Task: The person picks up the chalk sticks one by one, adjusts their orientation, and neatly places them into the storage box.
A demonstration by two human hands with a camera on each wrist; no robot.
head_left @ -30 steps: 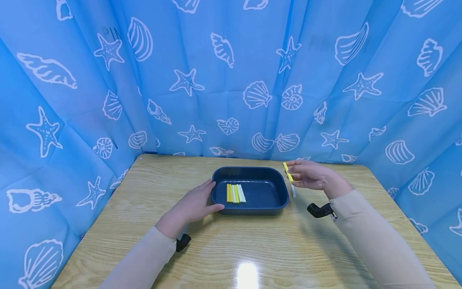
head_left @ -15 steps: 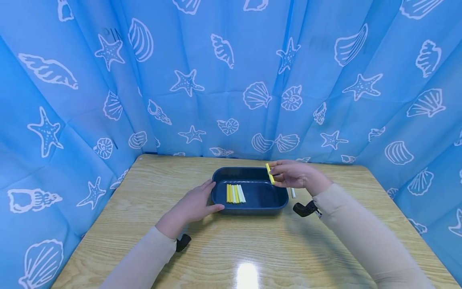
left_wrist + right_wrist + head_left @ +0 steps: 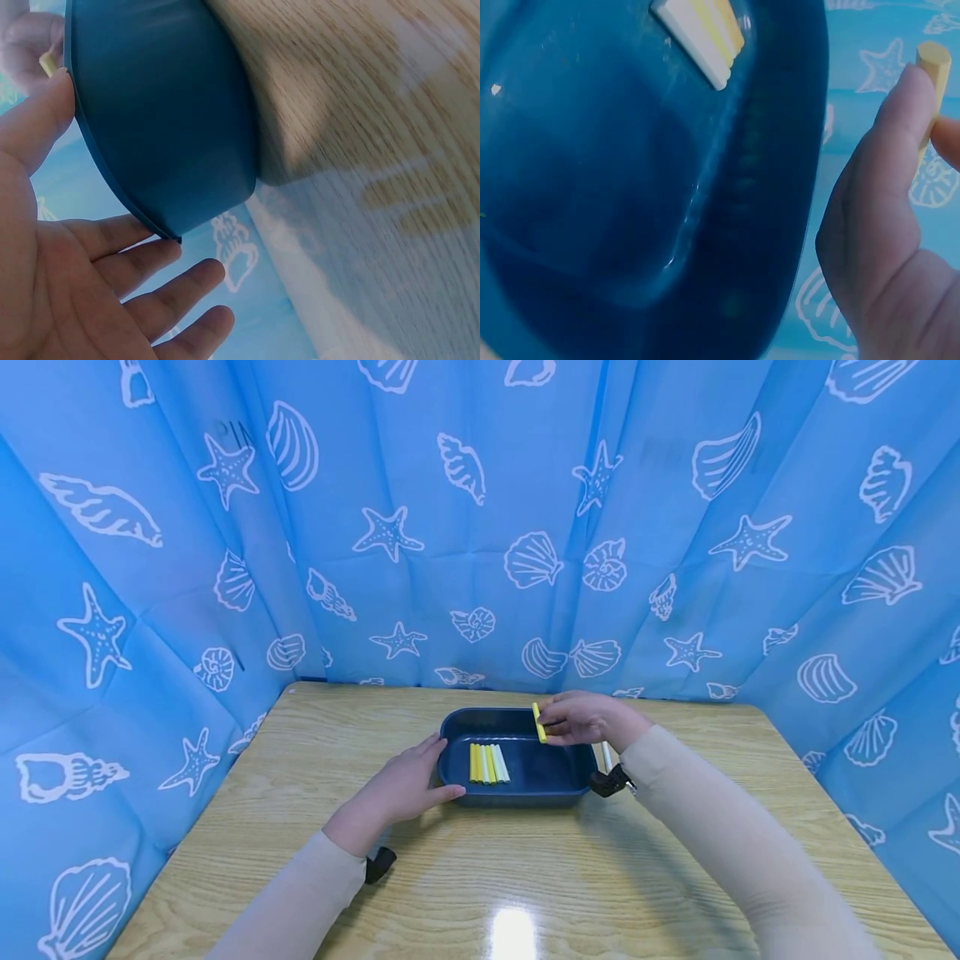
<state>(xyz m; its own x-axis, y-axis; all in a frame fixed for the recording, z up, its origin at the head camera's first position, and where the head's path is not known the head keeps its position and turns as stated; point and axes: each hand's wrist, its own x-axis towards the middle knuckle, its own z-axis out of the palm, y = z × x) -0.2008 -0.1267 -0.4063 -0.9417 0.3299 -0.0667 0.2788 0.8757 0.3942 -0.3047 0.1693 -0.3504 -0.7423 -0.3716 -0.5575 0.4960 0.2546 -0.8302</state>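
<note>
My right hand [image 3: 581, 718] pinches a yellow chalk stick [image 3: 539, 724] between thumb and fingers, above the far right part of a dark blue rectangular tray [image 3: 517, 799]. In the right wrist view the same yellow chalk [image 3: 934, 64] sticks up past the thumb tip. My left hand [image 3: 405, 783] rests at the tray's left end. Its fingers are spread and fairly straight, with the thumb touching the rim, as the left wrist view shows. Inside the tray, a side-by-side row of yellow and white chalk sticks [image 3: 489, 764] lies left of the middle.
A white chalk stick [image 3: 607, 756] lies on the wooden table [image 3: 420, 893] just right of the tray, partly hidden by my right hand and wrist. A blue curtain with shell prints [image 3: 465, 585] hangs behind the table and along both sides.
My right hand has moved left with the yellow chalk, from beyond the tray's right end to over the tray. My left hand has stayed in place.
</note>
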